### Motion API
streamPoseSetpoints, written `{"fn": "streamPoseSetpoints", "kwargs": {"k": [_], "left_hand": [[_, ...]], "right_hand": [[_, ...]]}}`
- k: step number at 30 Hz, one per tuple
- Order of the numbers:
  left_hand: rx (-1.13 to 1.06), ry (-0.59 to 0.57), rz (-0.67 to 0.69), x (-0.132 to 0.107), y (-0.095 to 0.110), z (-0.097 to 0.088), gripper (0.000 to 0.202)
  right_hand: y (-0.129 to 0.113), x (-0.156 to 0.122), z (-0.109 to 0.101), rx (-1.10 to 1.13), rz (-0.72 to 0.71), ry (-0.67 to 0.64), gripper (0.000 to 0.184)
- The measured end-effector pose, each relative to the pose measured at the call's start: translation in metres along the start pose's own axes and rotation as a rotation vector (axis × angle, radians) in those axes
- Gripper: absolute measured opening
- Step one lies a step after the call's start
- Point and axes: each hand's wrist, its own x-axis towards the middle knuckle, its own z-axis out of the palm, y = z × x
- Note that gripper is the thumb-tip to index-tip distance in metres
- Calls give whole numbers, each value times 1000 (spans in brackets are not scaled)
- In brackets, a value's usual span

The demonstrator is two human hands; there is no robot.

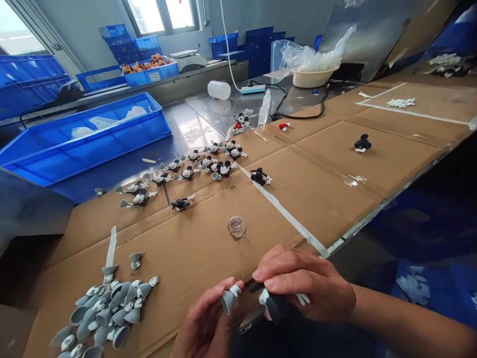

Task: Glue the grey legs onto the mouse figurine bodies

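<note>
Near the front edge of the cardboard, my left hand (pixel 208 315) pinches a small grey cone-shaped piece with a white gloved hand (pixel 229 299). Just to its right, my right hand (pixel 307 283) grips a black-and-white mouse figurine (pixel 272 304), whose white glove sticks out under my fingers. The two pieces are close together but apart. A heap of similar grey cone pieces (pixel 112 311) lies at the lower left. Beyond my hands stands a small clear cup (pixel 236 226). Several mouse figurines with grey cones (pixel 188 172) lie in rows farther back.
The cardboard sheet (pixel 313 184) covers the bench. Single mouse figurines (pixel 362 143) lie at right and centre. Behind are a blue bin (pixel 122 144), a red-trousered mouse figurine (pixel 239 123), a white bottle (pixel 265 108), a black cable (pixel 309 117) and a beige basin (pixel 313 77).
</note>
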Motion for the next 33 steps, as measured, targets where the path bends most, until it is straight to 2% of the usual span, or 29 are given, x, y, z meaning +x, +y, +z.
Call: {"fn": "streamPoseSetpoints", "kwargs": {"k": [3, 7, 9, 13, 17, 24, 33], "left_hand": [[27, 6, 82, -5, -10, -2, 14], [37, 36, 101, -9, -14, -3, 14], [19, 34, 87, -9, -12, -5, 14], [54, -40, 43, -9, -7, -11, 15], [113, -64, 62, -9, -7, -17, 13], [20, -103, -19, -8, -2, -17, 17], [26, -56, 13, -11, 0, -12, 21]], "right_hand": [[1, 1, 2, -12, -29, -10, 17], [0, -1, 2, -32, -36, -16, 17], [0, -2, 2, -36, -37, -14, 18], [0, -2, 2, -20, -23, -21, 17], [1, -1, 1, 6, -8, -20, 17], [1, -3, 2, -4, 15, -42, 19], [0, -2, 0, 10, 12, -54, 18]]}}
